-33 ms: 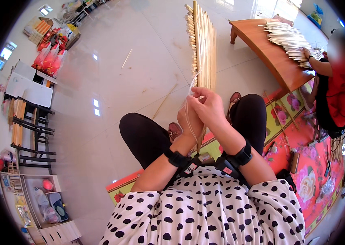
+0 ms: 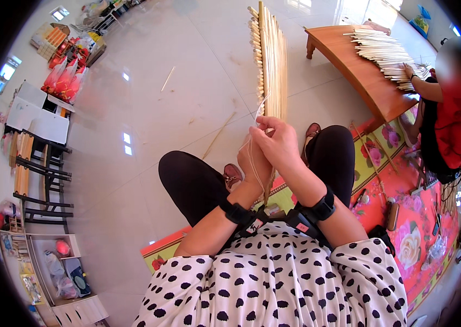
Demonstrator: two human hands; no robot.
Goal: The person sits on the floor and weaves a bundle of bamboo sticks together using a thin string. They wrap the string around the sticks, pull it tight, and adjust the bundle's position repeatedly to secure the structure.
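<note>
A long mat of pale yellow sticks, bound side by side, stretches away from my lap with its uneven stick ends along the left edge. White string runs at that edge and trails in loops down over my left wrist. My right hand is closed, pinching the string between thumb and fingers beside the mat. Under and to the left of it, my left hand is curled against the mat's near end. Its fingertips are hidden behind my right hand, so what it grips cannot be made out.
At the right, another person in red touches loose sticks on a brown wooden table. A flowered mat with small tools covers the floor there. Folded black-legged furniture and shelves line the left. Single sticks lie on the tiles.
</note>
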